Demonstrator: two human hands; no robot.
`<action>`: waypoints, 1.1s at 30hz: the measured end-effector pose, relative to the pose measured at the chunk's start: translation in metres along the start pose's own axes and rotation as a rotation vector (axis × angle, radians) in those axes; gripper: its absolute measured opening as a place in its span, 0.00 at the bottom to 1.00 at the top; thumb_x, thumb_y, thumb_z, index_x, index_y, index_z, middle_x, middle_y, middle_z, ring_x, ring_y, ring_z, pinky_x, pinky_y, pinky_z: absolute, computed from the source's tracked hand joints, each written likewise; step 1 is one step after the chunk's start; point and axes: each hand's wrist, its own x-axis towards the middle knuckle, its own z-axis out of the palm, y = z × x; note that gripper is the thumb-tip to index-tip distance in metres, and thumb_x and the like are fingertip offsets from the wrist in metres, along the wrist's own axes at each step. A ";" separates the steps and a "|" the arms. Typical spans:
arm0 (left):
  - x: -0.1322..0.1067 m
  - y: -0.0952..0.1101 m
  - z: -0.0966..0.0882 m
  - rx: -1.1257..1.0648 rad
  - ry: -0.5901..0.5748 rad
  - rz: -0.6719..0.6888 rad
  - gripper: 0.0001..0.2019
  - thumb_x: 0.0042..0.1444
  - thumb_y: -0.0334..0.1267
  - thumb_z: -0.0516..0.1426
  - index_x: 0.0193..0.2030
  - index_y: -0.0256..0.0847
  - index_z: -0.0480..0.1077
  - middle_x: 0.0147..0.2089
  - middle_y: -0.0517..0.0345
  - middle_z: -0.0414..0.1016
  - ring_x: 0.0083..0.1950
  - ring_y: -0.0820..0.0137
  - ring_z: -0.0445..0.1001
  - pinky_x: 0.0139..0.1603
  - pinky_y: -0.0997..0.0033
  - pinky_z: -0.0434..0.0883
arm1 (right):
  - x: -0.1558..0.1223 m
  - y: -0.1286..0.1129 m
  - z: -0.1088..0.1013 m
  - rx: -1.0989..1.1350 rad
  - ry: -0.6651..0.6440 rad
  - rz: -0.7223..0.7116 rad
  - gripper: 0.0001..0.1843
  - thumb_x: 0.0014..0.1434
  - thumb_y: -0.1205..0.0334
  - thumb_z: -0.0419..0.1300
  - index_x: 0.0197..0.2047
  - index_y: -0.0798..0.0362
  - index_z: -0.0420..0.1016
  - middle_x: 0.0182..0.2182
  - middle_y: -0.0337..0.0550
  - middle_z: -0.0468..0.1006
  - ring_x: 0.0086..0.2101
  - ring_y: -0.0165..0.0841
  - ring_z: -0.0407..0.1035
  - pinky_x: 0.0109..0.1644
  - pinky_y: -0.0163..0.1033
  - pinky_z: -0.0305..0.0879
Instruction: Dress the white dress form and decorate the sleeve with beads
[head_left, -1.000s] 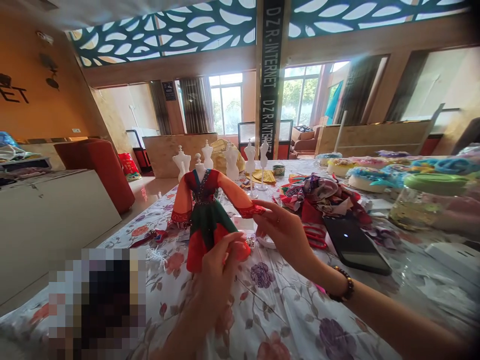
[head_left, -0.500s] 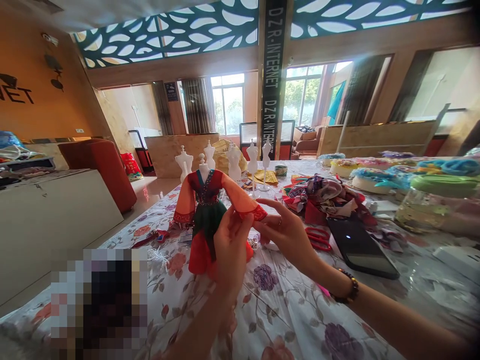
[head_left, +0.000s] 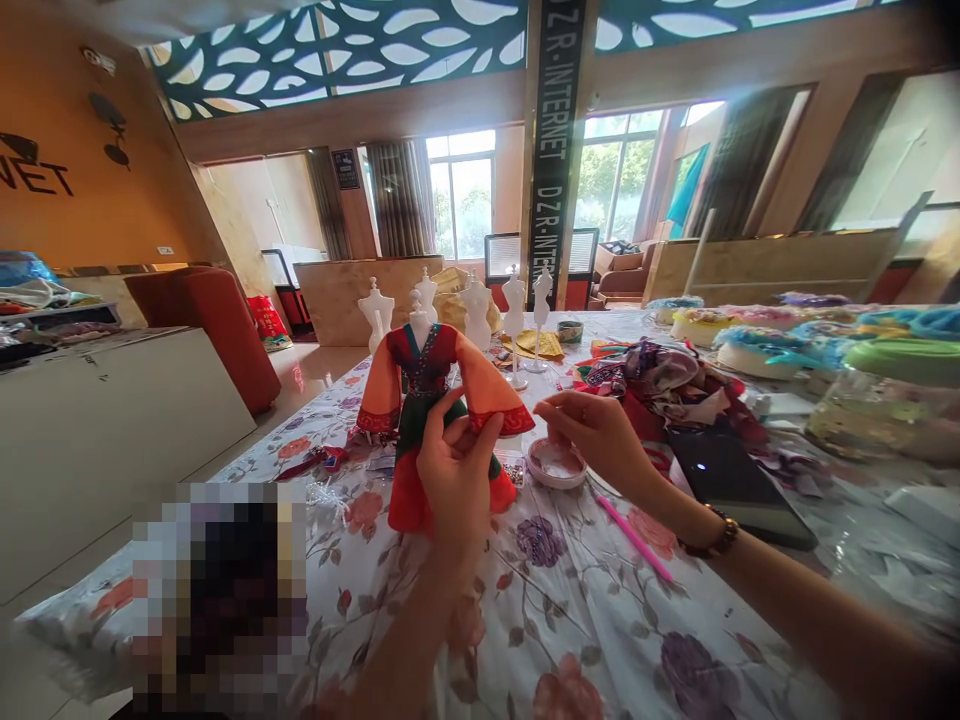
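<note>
A doll-sized dress (head_left: 426, 372) with a dark red bodice, green and red skirt and wide orange sleeves hangs upright on a small white dress form. My left hand (head_left: 459, 470) is in front of it, thumb and fingers closed on the red patterned hem of the right-side sleeve (head_left: 484, 380). To the right of that hem, apart from it, my right hand (head_left: 611, 435) has its fingertips pinched together; anything between them is too small to see. Below it sits a shallow round white dish (head_left: 556, 478). A little box of beads (head_left: 513, 468) stands beside the skirt.
Several bare white dress forms (head_left: 475, 310) stand behind. A pink pen (head_left: 634, 538), a black phone (head_left: 739, 485), a heap of fabric scraps (head_left: 664, 385) and a green-lidded jar (head_left: 862, 400) lie rightward on the flowered tablecloth (head_left: 540, 620). White thread-like strands (head_left: 330, 500) lie left.
My right hand has drawn away from the sleeve hem to the right, its fingers pinched. My left hand stays on the sleeve. The round dish and pink pen now show more fully.
</note>
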 end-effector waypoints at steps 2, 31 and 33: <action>-0.001 -0.001 -0.001 0.024 -0.020 0.024 0.21 0.47 0.36 0.65 0.49 0.42 0.69 0.32 0.61 0.80 0.35 0.72 0.79 0.36 0.76 0.75 | 0.007 0.008 -0.009 -0.142 -0.053 0.001 0.19 0.58 0.46 0.54 0.32 0.53 0.74 0.18 0.36 0.72 0.16 0.25 0.61 0.20 0.32 0.57; -0.002 -0.028 -0.025 0.459 0.473 0.233 0.31 0.44 0.27 0.59 0.55 0.45 0.55 0.60 0.46 0.56 0.64 0.55 0.57 0.65 0.48 0.55 | 0.002 0.044 -0.010 -0.868 -0.467 -0.119 0.09 0.55 0.63 0.59 0.26 0.52 0.78 0.21 0.42 0.78 0.22 0.30 0.68 0.27 0.34 0.56; -0.002 -0.033 -0.026 0.487 0.443 0.197 0.32 0.43 0.27 0.59 0.56 0.46 0.55 0.58 0.47 0.59 0.62 0.53 0.59 0.64 0.46 0.56 | 0.002 0.043 -0.009 -0.843 -0.417 -0.126 0.10 0.58 0.60 0.56 0.33 0.52 0.79 0.25 0.44 0.80 0.26 0.33 0.71 0.29 0.35 0.59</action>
